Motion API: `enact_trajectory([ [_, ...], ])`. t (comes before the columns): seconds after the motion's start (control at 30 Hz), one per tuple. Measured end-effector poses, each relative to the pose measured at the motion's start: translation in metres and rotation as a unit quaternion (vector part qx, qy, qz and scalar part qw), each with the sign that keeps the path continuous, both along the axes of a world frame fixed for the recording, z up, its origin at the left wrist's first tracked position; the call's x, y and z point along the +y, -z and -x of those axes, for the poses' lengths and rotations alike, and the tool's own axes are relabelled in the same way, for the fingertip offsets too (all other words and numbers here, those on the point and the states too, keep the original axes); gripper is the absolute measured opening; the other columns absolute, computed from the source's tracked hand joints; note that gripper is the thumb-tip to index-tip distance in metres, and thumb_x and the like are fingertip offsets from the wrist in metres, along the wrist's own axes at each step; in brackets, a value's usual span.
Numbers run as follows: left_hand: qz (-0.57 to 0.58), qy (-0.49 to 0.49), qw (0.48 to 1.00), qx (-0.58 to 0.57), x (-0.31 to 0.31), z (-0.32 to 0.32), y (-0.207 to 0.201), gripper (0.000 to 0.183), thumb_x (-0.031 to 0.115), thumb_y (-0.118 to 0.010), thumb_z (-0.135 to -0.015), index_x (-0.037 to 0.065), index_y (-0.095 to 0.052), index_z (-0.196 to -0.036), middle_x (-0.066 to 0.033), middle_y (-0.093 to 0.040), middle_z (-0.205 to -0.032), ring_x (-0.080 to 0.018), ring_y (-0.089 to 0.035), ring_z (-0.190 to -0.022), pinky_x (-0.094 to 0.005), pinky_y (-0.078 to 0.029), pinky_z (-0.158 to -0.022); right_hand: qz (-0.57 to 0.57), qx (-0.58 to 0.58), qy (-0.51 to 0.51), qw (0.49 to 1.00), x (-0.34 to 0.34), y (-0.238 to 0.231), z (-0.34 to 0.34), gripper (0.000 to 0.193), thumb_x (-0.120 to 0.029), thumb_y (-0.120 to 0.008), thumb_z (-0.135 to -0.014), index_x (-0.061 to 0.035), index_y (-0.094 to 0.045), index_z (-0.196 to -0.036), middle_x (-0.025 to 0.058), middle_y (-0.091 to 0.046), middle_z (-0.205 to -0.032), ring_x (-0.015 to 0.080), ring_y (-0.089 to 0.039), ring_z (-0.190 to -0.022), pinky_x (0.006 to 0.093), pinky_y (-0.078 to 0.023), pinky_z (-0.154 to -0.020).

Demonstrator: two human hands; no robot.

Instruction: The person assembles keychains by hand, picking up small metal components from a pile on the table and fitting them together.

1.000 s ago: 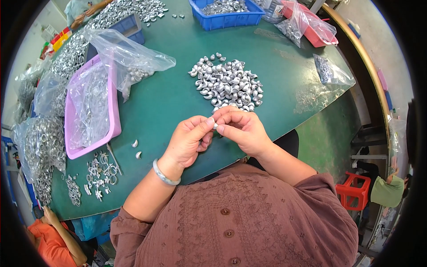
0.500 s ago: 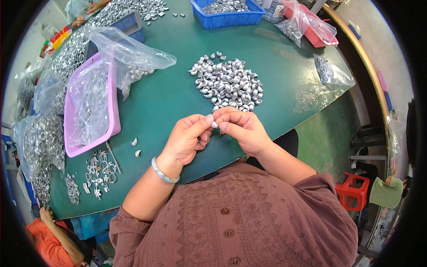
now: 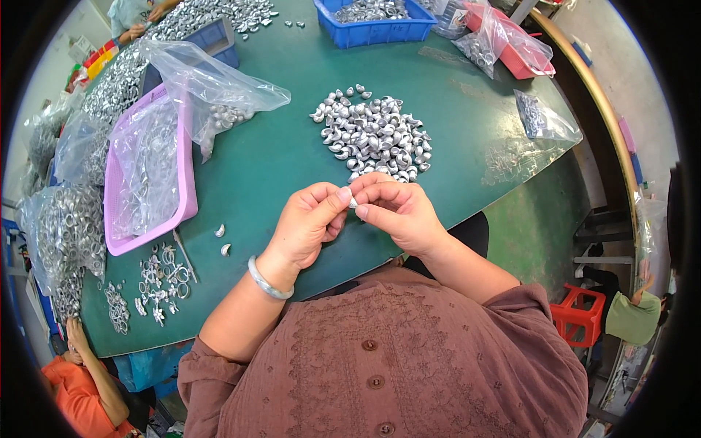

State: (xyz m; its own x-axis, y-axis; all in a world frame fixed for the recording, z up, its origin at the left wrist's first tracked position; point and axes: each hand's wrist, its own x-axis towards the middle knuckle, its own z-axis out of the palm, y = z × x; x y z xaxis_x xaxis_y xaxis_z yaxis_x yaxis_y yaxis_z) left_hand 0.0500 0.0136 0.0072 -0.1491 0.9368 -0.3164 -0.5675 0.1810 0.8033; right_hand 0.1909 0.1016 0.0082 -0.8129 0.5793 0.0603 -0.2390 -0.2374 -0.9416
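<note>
Between my fingertips is a small silvery curved metal piece (image 3: 353, 203), mostly covered by the fingers. My left hand (image 3: 310, 223), with a pale bangle (image 3: 266, 280) at its wrist, pinches it from the left. From the right, my right hand (image 3: 398, 212) pinches the same piece with thumb and forefinger. Just beyond the hands lies a loose pile of silvery, crescent-shaped hollow metal pieces (image 3: 376, 135). Two single crescent pieces (image 3: 225, 250) rest on the green table (image 3: 255, 168), left of my left forearm.
At left stands a pink-purple basket (image 3: 188, 157) with clear plastic bags. Rings and small metal parts (image 3: 164, 281) lie near it. A blue bin (image 3: 376, 33) and a red tray (image 3: 522, 62) stand at the far side. Co-workers sit at left; a red stool (image 3: 578, 315) is at right.
My hands stay nearly in place, with the right thumb shifting slightly on the piece. At lower left, a co-worker's hand and arm have moved a little.
</note>
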Motion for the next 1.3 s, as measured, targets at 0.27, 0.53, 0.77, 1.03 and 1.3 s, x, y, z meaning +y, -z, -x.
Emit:
enact_trajectory([
  [0.27, -0.014, -0.006, 1.000, 0.026, 0.000, -0.001, -0.001, 0.018, 0.024, -0.059, -0.082, 0.009, -0.055, -0.075, 0.0028, -0.047, -0.057, -0.0041, -0.039, -0.048, -0.0150, -0.026, -0.041, -0.035, 0.004, 0.000, 0.999, 0.000, 0.003, 0.000, 0.008, 0.001, -0.056, -0.078, 0.0015, -0.060, -0.085, 0.0048, -0.052, -0.099, 0.0086, -0.052, -0.084, 0.0203, -0.042, -0.070],
  [0.53, -0.010, -0.008, 1.000, 0.022, 0.000, 0.000, -0.003, 0.017, 0.023, -0.058, -0.083, 0.008, -0.055, -0.075, 0.0028, -0.046, -0.057, -0.0042, -0.039, -0.049, -0.0154, -0.026, -0.041, -0.034, -0.006, 0.003, 0.999, -0.001, 0.000, 0.000, 0.007, 0.000, -0.055, -0.079, 0.0013, -0.060, -0.085, 0.0043, -0.052, -0.098, 0.0086, -0.051, -0.084, 0.0209, -0.042, -0.071],
  [0.77, -0.028, -0.017, 0.999, 0.014, 0.000, -0.002, -0.008, 0.014, 0.019, -0.058, -0.083, 0.005, -0.058, -0.082, 0.0035, -0.048, -0.060, -0.0033, -0.039, -0.050, -0.0156, -0.029, -0.044, -0.144, -0.019, 0.055, 0.988, 0.005, 0.004, -0.001, 0.006, 0.001, -0.058, -0.076, -0.0021, -0.059, -0.081, 0.0061, -0.054, -0.096, 0.0131, -0.052, -0.084, 0.0236, -0.042, -0.069],
  [1.03, -0.193, -0.056, 0.954, 0.222, -0.003, -0.008, -0.008, 0.017, 0.008, -0.059, -0.081, 0.001, -0.060, -0.096, 0.0025, -0.054, -0.068, -0.0022, -0.042, -0.054, -0.0152, -0.032, -0.046, -0.463, -0.017, 0.160, 0.872, 0.008, -0.007, -0.002, 0.018, 0.004, -0.063, -0.068, -0.0031, -0.058, -0.083, 0.0085, -0.056, -0.089, 0.0207, -0.053, -0.077, 0.0275, -0.043, -0.066],
  [1.3, -0.123, 0.023, 0.987, -0.104, -0.004, 0.003, 0.002, 0.021, 0.016, -0.052, -0.086, 0.006, -0.058, -0.104, 0.0008, -0.047, -0.063, -0.0073, -0.038, -0.052, -0.0178, -0.029, -0.046, -0.414, 0.011, 0.106, 0.904, 0.006, -0.012, 0.000, 0.017, 0.004, -0.063, -0.070, -0.0020, -0.057, -0.085, 0.0090, -0.056, -0.084, 0.0191, -0.055, -0.074, 0.0275, -0.044, -0.063],
])
